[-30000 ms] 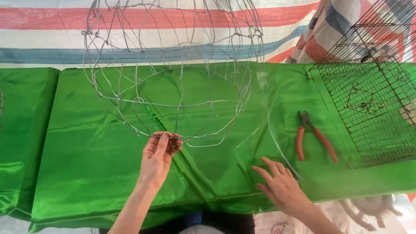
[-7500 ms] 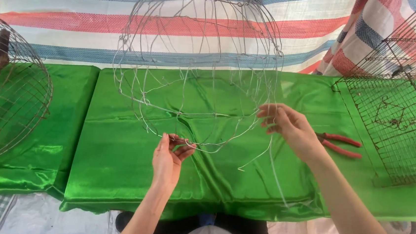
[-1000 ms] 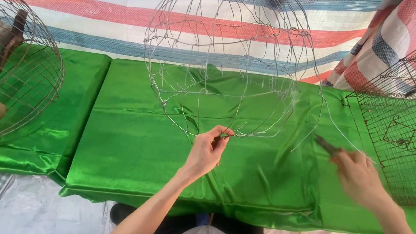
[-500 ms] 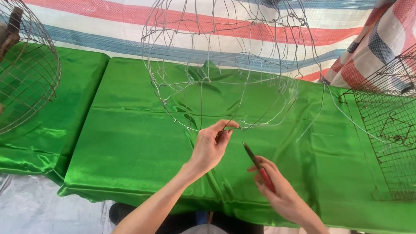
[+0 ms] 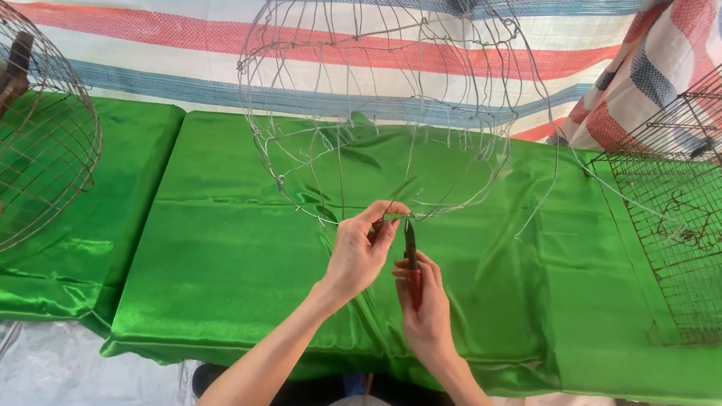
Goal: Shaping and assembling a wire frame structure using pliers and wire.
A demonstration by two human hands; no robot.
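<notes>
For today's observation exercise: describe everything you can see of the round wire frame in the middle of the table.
The round wire frame is an open, dome-like cage of thin, bare grey metal wires, curved ribs crossed by hoops, with nothing inside. It stands on the green cloth in front of a striped tarp, its top cut off by the picture edge. At its lower front rim the left hand pinches a wire, and the pliers in the right hand meet it there.

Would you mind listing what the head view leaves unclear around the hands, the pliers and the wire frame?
- Pliers: the handles are covered by the right hand; whether the tip grips wire is too small to tell.
- Wire frame: its top is cut off by the upper edge.
- Left hand: the wire pinched in its fingertips is too thin to trace.
- Dark mesh cage: cut off by the right edge.
- Round cage: cut off by the left edge.
</notes>
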